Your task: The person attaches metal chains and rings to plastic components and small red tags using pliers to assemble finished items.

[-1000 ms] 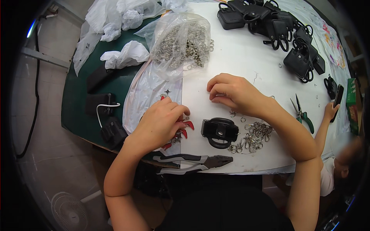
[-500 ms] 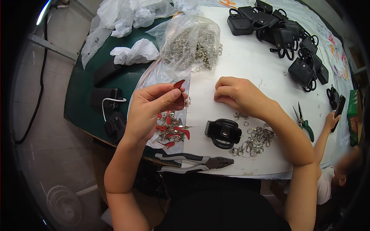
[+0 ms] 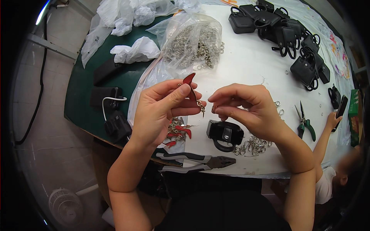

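Up in the middle, over the near half of the surface, the left hand [image 3: 156, 106] pinches a glossy red, curved, horn-shaped charm [image 3: 189, 79] between thumb and fingers, its pointed tip upward, a short silver metal chain [image 3: 200, 106] dangling from it. Just across a slim gap, the right hand [image 3: 248, 109] faces it, thumb and fingers drawn narrow on a tiny silver metal piece [image 3: 213, 109], its exact shape too small to read.

Below the left hand, toward the near edge, sits a jumbled pile of red-and-silver charms [image 3: 179, 133]. Under the right, a black leather-like item with a loop and snap [image 3: 225, 134], and just beside it a tangle of silver metal clasps [image 3: 254, 145]. Right along the near edge lie the big grey-and-black-handled pliers [image 3: 204, 161]; over toward the right edge, slim green-handled pliers [image 3: 306, 125] stand open-jawed. Near the far edge, a clear plastic bag of silver rings [image 3: 192, 42], and at the far right corner, a heap of boxy black pouches [image 3: 283, 32].
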{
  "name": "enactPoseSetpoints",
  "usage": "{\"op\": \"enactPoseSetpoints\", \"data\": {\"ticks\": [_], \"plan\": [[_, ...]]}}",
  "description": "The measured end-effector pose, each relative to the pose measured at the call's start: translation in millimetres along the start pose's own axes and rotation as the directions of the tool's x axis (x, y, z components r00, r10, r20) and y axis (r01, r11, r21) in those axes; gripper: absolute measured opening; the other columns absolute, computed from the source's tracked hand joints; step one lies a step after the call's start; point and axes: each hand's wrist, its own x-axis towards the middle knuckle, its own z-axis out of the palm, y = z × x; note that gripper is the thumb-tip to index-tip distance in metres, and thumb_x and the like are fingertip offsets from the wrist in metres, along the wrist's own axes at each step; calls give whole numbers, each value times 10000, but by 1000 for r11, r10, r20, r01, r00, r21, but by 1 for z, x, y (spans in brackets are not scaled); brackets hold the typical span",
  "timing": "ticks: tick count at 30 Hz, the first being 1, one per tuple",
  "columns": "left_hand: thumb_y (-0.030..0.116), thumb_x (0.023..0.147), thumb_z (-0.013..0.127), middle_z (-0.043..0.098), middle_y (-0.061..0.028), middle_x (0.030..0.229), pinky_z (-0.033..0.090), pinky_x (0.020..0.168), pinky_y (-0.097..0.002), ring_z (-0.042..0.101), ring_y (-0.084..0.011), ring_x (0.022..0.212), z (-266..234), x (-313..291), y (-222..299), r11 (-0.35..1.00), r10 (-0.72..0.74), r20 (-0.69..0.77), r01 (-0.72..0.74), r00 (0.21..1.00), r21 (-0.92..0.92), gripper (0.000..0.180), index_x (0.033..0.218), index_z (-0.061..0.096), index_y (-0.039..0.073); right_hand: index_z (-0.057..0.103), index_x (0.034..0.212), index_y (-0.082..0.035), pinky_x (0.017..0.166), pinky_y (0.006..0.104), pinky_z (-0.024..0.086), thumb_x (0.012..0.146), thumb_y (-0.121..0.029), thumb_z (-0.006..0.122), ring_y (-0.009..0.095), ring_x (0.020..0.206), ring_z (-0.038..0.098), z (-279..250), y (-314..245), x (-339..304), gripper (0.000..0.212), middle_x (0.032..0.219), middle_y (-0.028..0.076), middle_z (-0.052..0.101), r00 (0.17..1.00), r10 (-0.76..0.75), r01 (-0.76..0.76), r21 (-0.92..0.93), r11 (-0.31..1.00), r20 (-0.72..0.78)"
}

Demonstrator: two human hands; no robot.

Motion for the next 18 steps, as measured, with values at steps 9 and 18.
{"op": "enactPoseSetpoints", "data": {"ticks": [9,18], "plan": [[159,981,610,717,-167,959,631,743,-345,733,-248,868,8,-5,0,1000,-3,46,4,999,-31,238,1109,661,-35,649,995,5,743,258,592,866,-7,721,136,815,726,-2,2,1,149,854,79,737,998,-65,65,-16,998,19],[164,986,600,712,-158,953,633,749,-357,733,-261,878,11,-5,-4,997,52,29,-50,998,-55,237,1112,651,-30,670,940,8,719,246,587,852,-2,734,122,777,721,0,2,-3,110,836,73,739,989,-149,150,-58,987,22]]}}
